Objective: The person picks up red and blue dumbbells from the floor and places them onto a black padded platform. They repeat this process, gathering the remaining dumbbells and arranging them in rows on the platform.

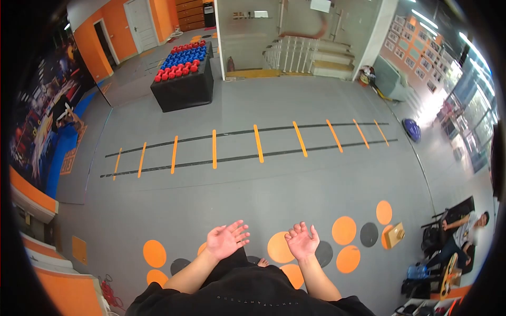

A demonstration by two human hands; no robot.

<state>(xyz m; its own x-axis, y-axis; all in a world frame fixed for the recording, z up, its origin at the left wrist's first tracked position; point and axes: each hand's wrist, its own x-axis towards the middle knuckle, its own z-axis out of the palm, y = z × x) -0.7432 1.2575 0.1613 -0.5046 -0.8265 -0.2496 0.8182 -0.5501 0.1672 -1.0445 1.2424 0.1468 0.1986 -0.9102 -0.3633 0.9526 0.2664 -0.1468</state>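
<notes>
My left hand (227,240) is raised in front of me, palm up, with its fingers spread and nothing in it. To its right, my right hand (302,242) is held at about the same height, palm showing, fingers somewhat curled but apart, and it too holds nothing. Neither hand touches anything. Below them are my black shirt (247,289) and a bare foot (263,262) on the grey floor. Orange circles (279,247) and dark grey circles (324,254) mark the floor around me.
An orange-and-black ladder marking (214,149) crosses the floor ahead. Beyond it, red and blue dumbbells (182,60) lie on a black box (184,95). A purple balance dome (411,130) is at the right. A person (464,231) sits at the far right near a water jug (418,272).
</notes>
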